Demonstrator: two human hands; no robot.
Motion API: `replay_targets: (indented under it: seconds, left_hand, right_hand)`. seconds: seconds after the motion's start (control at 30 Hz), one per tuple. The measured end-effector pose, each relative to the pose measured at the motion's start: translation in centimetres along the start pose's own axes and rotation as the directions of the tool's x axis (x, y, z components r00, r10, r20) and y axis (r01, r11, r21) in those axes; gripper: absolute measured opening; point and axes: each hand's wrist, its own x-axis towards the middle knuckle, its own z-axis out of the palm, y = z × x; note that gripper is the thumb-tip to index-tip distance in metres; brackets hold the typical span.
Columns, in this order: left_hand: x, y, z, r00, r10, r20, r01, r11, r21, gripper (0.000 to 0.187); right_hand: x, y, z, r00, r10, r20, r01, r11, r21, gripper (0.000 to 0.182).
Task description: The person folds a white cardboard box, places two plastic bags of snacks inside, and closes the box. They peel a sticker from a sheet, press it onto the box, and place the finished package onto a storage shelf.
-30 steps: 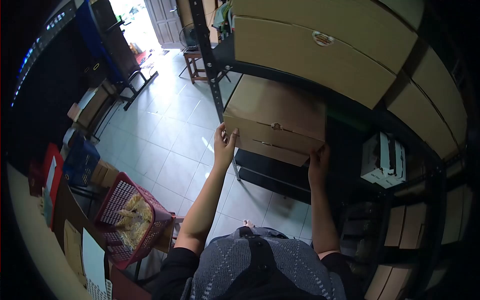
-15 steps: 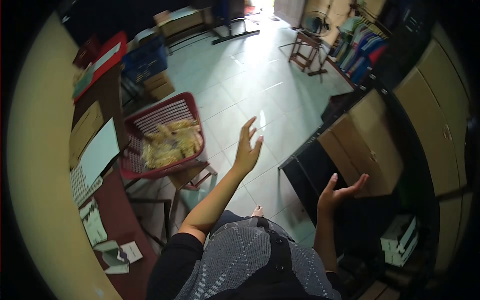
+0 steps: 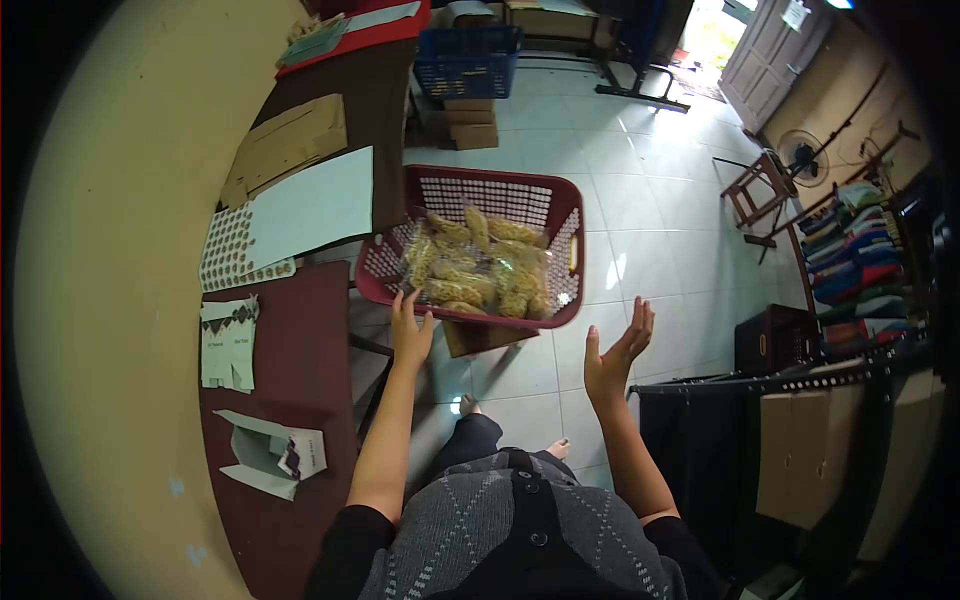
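A dark red plastic basket (image 3: 481,180) stands on a wooden stool (image 3: 490,340) ahead of me. Inside lie several clear plastic bags (image 3: 458,268) of yellowish, snack-like pieces. My left hand (image 3: 410,330) reaches to the basket's near left corner, fingertips right at the rim, fingers apart and not wrapped round it. Off to the right of the basket, my right hand (image 3: 615,360) hangs in the air, empty, its fingers spread and thumb up.
Along the left wall, a brown-red table (image 3: 290,350) carries an unfolded box (image 3: 290,455), a sheet of round stickers (image 3: 235,250) and flat cardboard (image 3: 285,145). A black rack with cardboard boxes (image 3: 805,450) stands at right. Behind the basket is a blue crate (image 3: 468,65).
My view has turned left, bringing the basket to the middle. The left hand has gone from open air to the basket's rim; the right hand has come away from the boxes at right.
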Motion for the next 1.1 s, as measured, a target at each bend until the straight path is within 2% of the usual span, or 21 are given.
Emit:
replay_targets:
  seconds: [0.03, 0.1, 0.13, 0.17, 0.23, 0.3, 0.37, 0.4, 0.43, 0.53, 0.6, 0.63, 0.7, 0.77, 0.83, 0.87, 0.9, 0.97, 1.0, 1.03, 1.1]
  left_hand:
    - [0.4, -1.1, -0.6, 1.0, -0.009, -0.005, 0.009, 1.0, 0.006, 0.05]
    - [1.2, -2.5, -1.1, 0.951, -0.206, 0.233, 0.098, 0.909, 0.405, 0.051]
    - [1.4, -3.0, -1.0, 0.952, -0.146, 0.271, 0.001, 0.882, 0.471, 0.049]
    - [1.6, -4.2, -0.3, 0.948, -0.157, 0.277, 0.008, 0.881, 0.473, 0.049]
    - [1.5, -6.5, 1.5, 0.92, 0.139, 0.368, -0.32, 0.809, 0.493, 0.047]
    - [1.0, -6.2, 2.4, 0.918, 0.125, 0.377, -0.31, 0.82, 0.482, 0.041]
    - [1.1, -5.5, 2.8, 0.872, 0.0, 0.49, -0.269, 0.835, 0.479, 0.03]
    - [0.9, -5.7, 3.2, 0.9, 0.101, 0.424, -0.319, 0.816, 0.482, 0.024]
    - [0.5, -5.9, 3.5, 0.903, 0.081, 0.423, -0.301, 0.821, 0.486, 0.024]
    - [-1.0, -4.6, 4.0, 0.779, 0.224, 0.586, -0.496, 0.792, 0.357, 0.021]
    - [-3.5, -3.2, 5.0, 0.779, 0.161, 0.606, -0.413, 0.859, 0.302, 0.019]
    - [-5.1, -3.2, 5.7, 0.789, 0.184, 0.586, -0.411, 0.867, 0.281, 0.018]
    - [-6.3, -1.3, 5.4, 0.801, 0.169, 0.574, -0.384, 0.881, 0.276, 0.017]
    - [-6.7, 0.6, 4.5, 0.712, -0.094, 0.695, -0.171, 0.938, 0.302, 0.016]
    - [-7.3, 0.8, 4.5, 0.735, -0.109, 0.67, -0.137, 0.943, 0.304, 0.017]
    - [-7.3, 0.7, 4.6, 0.765, -0.096, 0.637, -0.131, 0.945, 0.301, 0.019]
    - [-6.4, 1.1, 4.4, 0.767, -0.113, 0.631, -0.113, 0.945, 0.307, 0.019]
    - [-4.1, 1.8, 3.7, 0.628, -0.297, 0.719, 0.207, 0.955, 0.213, 0.021]
    - [-3.3, 1.3, 4.1, 0.626, -0.308, 0.716, 0.22, 0.951, 0.217, 0.021]
    - [-2.5, 0.6, 4.7, 0.667, -0.297, 0.683, 0.24, 0.954, 0.18, 0.022]
    - [-0.8, -1.1, 6.3, 0.744, -0.296, 0.6, 0.256, 0.954, 0.154, 0.023]
  right_hand:
    - [0.4, -0.5, 1.8, 0.999, 0.013, 0.034, -0.012, 1.0, -0.009, 0.077]
    - [0.7, -1.4, 4.9, 0.996, 0.032, 0.086, -0.032, 0.999, -0.01, 0.078]
    - [0.6, -1.6, 6.0, 0.993, 0.039, 0.112, -0.038, 0.999, -0.017, 0.078]
    - [0.5, -1.7, 7.0, 0.992, 0.032, 0.125, -0.032, 0.999, 0.0, 0.078]
    - [0.2, -1.1, 8.8, 0.983, 0.018, 0.185, -0.017, 1.0, -0.008, 0.077]
    - [0.3, -0.5, 10.2, 0.971, 0.027, 0.239, -0.016, 0.999, -0.045, 0.077]
    - [1.3, 0.5, 11.6, 0.955, 0.027, 0.294, -0.004, 0.997, -0.078, 0.077]
    - [1.9, 1.1, 12.3, 0.948, 0.029, 0.317, 0.004, 0.995, -0.102, 0.075]
    - [2.5, 1.9, 13.1, 0.94, 0.032, 0.341, 0.011, 0.992, -0.124, 0.073]
    - [4.1, 5.4, 16.3, 0.9, 0.052, 0.432, -0.003, 0.994, -0.113, 0.075]
    - [5.7, 7.1, 18.8, 0.866, 0.017, 0.499, 0.04, 0.994, -0.103, 0.07]
    - [6.3, 7.8, 19.9, 0.858, 0.014, 0.513, 0.042, 0.994, -0.097, 0.07]
    - [7.5, 8.9, 22.2, 0.757, 0.044, 0.652, 0.043, 0.992, -0.117, 0.065]
    - [8.3, 10.0, 24.3, 0.707, -0.011, 0.707, 0.086, 0.994, -0.07, 0.061]
    - [7.6, 11.7, 26.9, 0.474, -0.039, 0.88, 0.049, 0.999, 0.018, 0.058]
    - [7.1, 12.3, 27.9, 0.369, -0.074, 0.927, 0.119, 0.992, 0.032, 0.058]
    - [6.5, 13.1, 29.4, 0.351, -0.08, 0.933, 0.121, 0.992, 0.04, 0.058]
    - [4.7, 14.5, 32.3, 0.227, -0.218, 0.949, 0.215, 0.962, 0.169, 0.061]
    - [4.3, 14.6, 33.5, 0.199, -0.199, 0.96, 0.286, 0.948, 0.138, 0.066]
    - [3.9, 14.8, 34.5, 0.188, -0.201, 0.961, 0.284, 0.948, 0.142, 0.066]
    - [3.0, 15.6, 36.0, 0.222, -0.136, 0.966, 0.432, 0.901, 0.028, 0.07]
